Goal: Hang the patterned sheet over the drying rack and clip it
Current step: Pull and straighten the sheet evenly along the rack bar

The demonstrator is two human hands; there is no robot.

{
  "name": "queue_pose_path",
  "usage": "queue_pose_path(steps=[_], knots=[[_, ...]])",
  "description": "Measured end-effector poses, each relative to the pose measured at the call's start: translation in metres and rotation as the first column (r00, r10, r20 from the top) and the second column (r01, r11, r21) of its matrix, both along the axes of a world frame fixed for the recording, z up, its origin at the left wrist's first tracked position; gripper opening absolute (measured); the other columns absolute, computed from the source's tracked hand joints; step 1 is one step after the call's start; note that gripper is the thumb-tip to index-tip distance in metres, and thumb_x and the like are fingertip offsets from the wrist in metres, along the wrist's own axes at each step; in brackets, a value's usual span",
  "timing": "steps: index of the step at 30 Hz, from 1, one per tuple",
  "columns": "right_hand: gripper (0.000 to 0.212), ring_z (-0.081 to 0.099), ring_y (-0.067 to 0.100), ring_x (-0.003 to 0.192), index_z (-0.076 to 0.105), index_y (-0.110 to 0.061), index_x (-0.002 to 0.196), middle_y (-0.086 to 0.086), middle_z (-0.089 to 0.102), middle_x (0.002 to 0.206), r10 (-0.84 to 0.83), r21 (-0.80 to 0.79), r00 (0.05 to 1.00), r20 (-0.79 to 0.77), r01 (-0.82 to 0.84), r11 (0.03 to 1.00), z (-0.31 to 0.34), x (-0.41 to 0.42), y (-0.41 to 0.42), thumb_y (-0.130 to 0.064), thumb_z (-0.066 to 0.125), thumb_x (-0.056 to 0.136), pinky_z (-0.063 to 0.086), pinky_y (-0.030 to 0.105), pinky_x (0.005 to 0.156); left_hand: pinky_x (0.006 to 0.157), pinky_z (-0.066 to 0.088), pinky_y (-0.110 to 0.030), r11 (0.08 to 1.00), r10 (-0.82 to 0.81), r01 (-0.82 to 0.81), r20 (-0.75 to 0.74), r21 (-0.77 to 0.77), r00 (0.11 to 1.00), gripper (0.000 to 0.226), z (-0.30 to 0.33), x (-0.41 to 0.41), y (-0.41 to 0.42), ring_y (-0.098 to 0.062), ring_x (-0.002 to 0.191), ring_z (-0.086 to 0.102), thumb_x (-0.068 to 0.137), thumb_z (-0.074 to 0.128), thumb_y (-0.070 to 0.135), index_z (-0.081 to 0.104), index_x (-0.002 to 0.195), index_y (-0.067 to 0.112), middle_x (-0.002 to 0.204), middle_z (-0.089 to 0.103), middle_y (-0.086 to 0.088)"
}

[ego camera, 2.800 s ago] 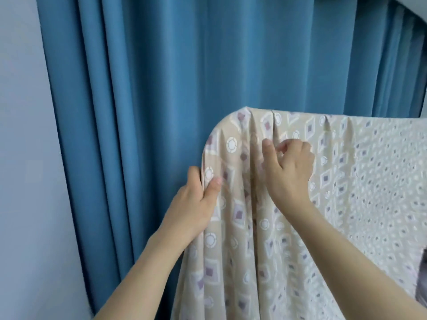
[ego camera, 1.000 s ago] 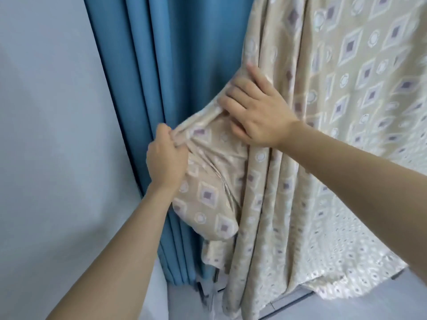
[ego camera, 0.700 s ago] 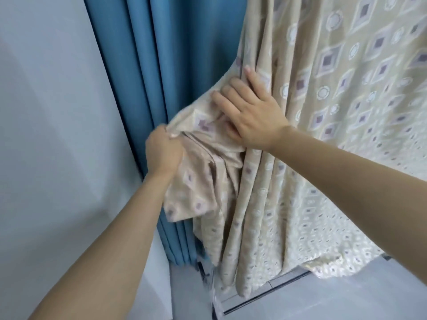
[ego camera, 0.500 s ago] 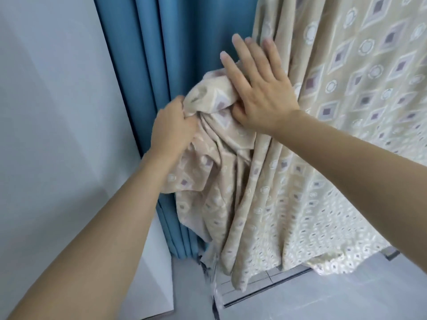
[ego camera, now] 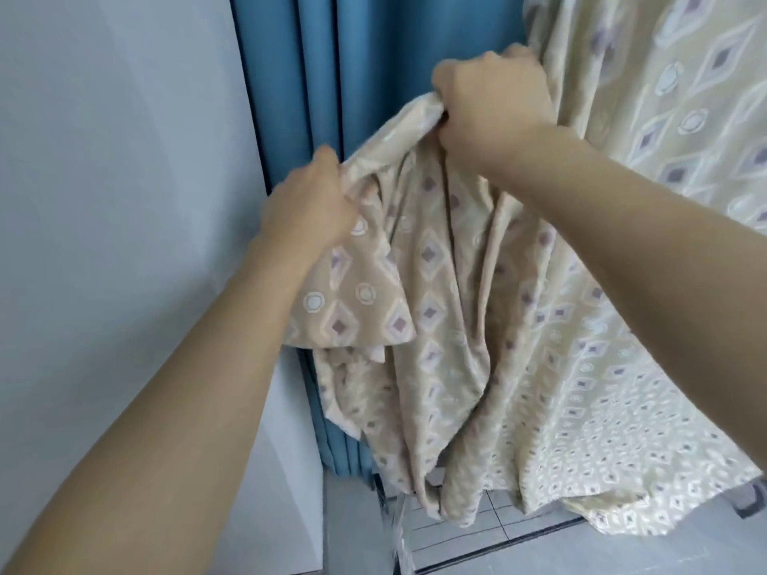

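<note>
Both hands are closed on cloth: my left hand grips a bunched edge of the patterned sheet, and my right hand, up at about one o'clock from it, holds a gathered fold of the same edge in a fist. A short twisted run of fabric stretches between the two grips.

From there the sheet falls away in deep folds toward six o'clock, its lower hem close to the floor, and it spreads flat and wide toward three o'clock. It hangs from somewhere above the top of the view, so I judge the draping itself is largely done, though I cannot see the bar it hangs over. The end I am holding is crumpled and doubled over, with a loose flap dangling below my left wrist, so I take this as the spreading and straightening of the end.

At the bottom, around six o'clock, thin dark bars show under the hem, most likely the foot of the drying rack. No clip is visible anywhere, on the cloth or in my hands, so the clipping appears wholly left to do.

Behind the sheet, at eleven to twelve o'clock, hangs a blue curtain; a pale wall fills the nine o'clock side.
</note>
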State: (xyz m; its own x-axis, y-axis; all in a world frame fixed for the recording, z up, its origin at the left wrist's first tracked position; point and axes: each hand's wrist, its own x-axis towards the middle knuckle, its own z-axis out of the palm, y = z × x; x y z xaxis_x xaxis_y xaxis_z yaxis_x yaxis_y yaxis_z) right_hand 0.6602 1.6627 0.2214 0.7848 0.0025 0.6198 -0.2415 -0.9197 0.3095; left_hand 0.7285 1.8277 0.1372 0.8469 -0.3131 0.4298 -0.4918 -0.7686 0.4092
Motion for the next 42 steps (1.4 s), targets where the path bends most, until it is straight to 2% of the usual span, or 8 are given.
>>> queue_pose_path(steps=[2, 6, 9, 20, 29, 33, 38, 42], knots=[[0.021, 0.06, 0.036, 0.092, 0.049, -0.014, 0.102, 0.018, 0.065, 0.103, -0.098, -0.041, 0.995, -0.031, 0.097, 0.994, 0.003, 0.011, 0.0, -0.004, 0.046, 0.083, 0.034, 0.039, 0.087, 0.066, 0.047, -0.036, 0.965, 0.044, 0.017, -0.223, 0.263, 0.974, 0.014, -0.01, 0.011, 0.005, -0.032, 0.082, 0.058, 0.085, 0.055, 0.017, 0.055, 0.096, 0.009, 0.097, 0.063, -0.011], [0.067, 0.051, 0.034, 0.119, 0.025, -0.02, 0.144, 0.012, 0.054, 0.128, -0.022, 0.114, 0.913, -0.408, 0.075, 0.991, -0.01, 0.024, 0.006, -0.028, 0.055, 0.086, 0.031, 0.047, 0.103, 0.052, 0.035, -0.032, 0.988, -0.048, 0.033, -0.093, -0.149, 0.995, 0.015, -0.008, 0.009, 0.012, -0.027, 0.075, 0.055, 0.084, 0.043, 0.005, 0.057, 0.087, 0.009, 0.082, 0.06, -0.004], [0.026, 0.059, 0.031, 0.102, 0.061, -0.021, 0.108, 0.004, 0.063, 0.096, 0.212, 0.33, 0.869, -0.446, -0.061, 0.942, -0.015, 0.033, 0.017, -0.036, 0.052, 0.088, 0.047, 0.036, 0.081, 0.064, 0.043, -0.035, 0.959, -0.071, 0.058, -0.038, -0.276, 0.997, 0.021, 0.012, 0.004, 0.029, -0.024, 0.081, 0.056, 0.084, 0.043, 0.005, 0.059, 0.093, 0.014, 0.087, 0.061, 0.0], [0.012, 0.049, 0.031, 0.077, 0.036, -0.013, 0.096, 0.002, 0.045, 0.08, -0.004, 0.097, 0.941, -0.338, 0.039, 0.995, 0.031, 0.053, 0.012, -0.006, 0.042, 0.088, 0.038, 0.036, 0.064, 0.052, 0.026, -0.033, 0.989, 0.036, -0.076, 0.291, 0.127, 0.956, 0.015, 0.09, -0.043, 0.045, -0.028, 0.07, 0.043, 0.083, 0.045, 0.0, 0.051, 0.089, 0.012, 0.072, 0.041, -0.002], [0.019, 0.061, 0.03, 0.098, 0.059, -0.016, 0.1, 0.007, 0.063, 0.109, -0.211, -0.105, 0.928, -0.308, 0.187, 0.977, 0.047, 0.056, -0.004, -0.013, 0.044, 0.09, 0.042, 0.033, 0.073, 0.055, 0.029, -0.026, 0.724, 0.113, -0.321, 0.354, 0.611, 0.928, 0.023, 0.103, -0.033, 0.027, -0.023, 0.083, 0.053, 0.085, 0.05, 0.001, 0.056, 0.099, 0.018, 0.092, 0.057, 0.0], [0.028, 0.061, 0.028, 0.099, 0.058, -0.018, 0.104, 0.003, 0.059, 0.101, -0.158, -0.172, 0.936, -0.314, 0.107, 0.979, 0.066, 0.046, -0.009, -0.041, 0.047, 0.093, 0.048, 0.035, 0.08, 0.088, 0.047, -0.034, 0.645, 0.242, -0.28, 0.157, 0.711, 0.958, 0.033, 0.107, -0.02, 0.011, -0.027, 0.113, 0.051, 0.088, 0.054, 0.014, 0.057, 0.121, 0.017, 0.118, 0.059, -0.003], [0.047, 0.06, 0.029, 0.085, 0.067, -0.02, 0.094, 0.005, 0.063, 0.091, 0.203, -0.459, 0.978, -0.042, -0.199, 0.866, 0.098, 0.01, -0.04, -0.053, 0.035, 0.091, 0.041, 0.038, 0.081, 0.088, 0.046, -0.037, 0.931, -0.126, 0.16, -0.122, 0.328, 0.985, 0.047, 0.104, -0.024, -0.025, -0.027, 0.114, 0.053, 0.088, 0.047, 0.025, 0.037, 0.134, 0.015, 0.134, 0.049, -0.008], [0.058, 0.058, 0.034, 0.091, 0.063, -0.016, 0.108, 0.01, 0.061, 0.095, 0.209, -0.248, 0.962, 0.178, -0.161, 0.955, 0.128, -0.031, -0.099, -0.056, 0.024, 0.09, 0.04, 0.042, 0.084, 0.107, 0.041, -0.039, 0.814, -0.573, 0.505, -0.263, -0.286, 0.776, 0.082, 0.112, -0.029, -0.078, -0.012, 0.124, 0.052, 0.073, 0.049, 0.068, 0.032, 0.145, 0.033, 0.142, 0.048, 0.011]])
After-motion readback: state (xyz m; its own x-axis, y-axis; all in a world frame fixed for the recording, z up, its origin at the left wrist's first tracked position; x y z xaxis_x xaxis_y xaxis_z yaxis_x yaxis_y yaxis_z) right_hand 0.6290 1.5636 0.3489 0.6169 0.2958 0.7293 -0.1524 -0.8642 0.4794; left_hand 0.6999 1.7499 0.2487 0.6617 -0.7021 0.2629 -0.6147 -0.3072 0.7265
